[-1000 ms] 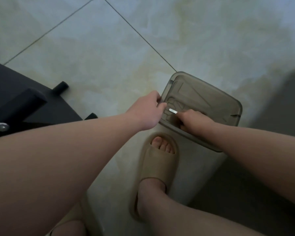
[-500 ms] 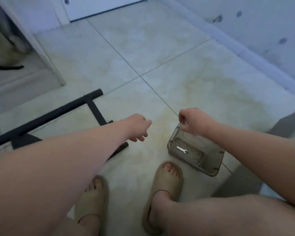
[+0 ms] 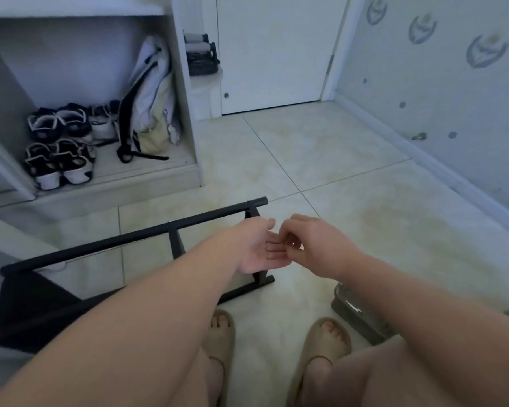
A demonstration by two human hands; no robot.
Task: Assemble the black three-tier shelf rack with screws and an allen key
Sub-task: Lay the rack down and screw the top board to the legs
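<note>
A: Starting at the far left, what lies there?

B: A white open cupboard alcove (image 3: 171, 92) with dark-and-white sneakers (image 3: 58, 148) on its floor and a pale backpack with black straps (image 3: 149, 98) leaning against its right wall.

A: And the task's thing?

B: The black metal shelf rack frame (image 3: 130, 237) lies on its side on the pale tiled floor (image 3: 321, 148), left of centre. One long round bar runs from lower left up toward the middle, short cross pieces drop from it, and a dark flat panel sits at the lower left edge.

A: Then the hands?

B: The left hand (image 3: 259, 248) is held palm up over the frame's right end, fingers loosely extended and close together. The right hand (image 3: 312, 245) meets it, its bent fingertips pressed together over the left palm, touching it. Whether something small is pinched there I cannot tell; it is too blurred.

A: Below them?

B: Two feet in beige foam slide sandals (image 3: 323, 342) stand on the tiles.

A: Further right?

B: A translucent grey-brown plastic tray (image 3: 362, 321) lies on the floor beside the right sandal, partly hidden by the right forearm, with something small and silvery in it. Beyond stand a white door (image 3: 276, 54) and a pale patterned wall (image 3: 438, 83).
</note>
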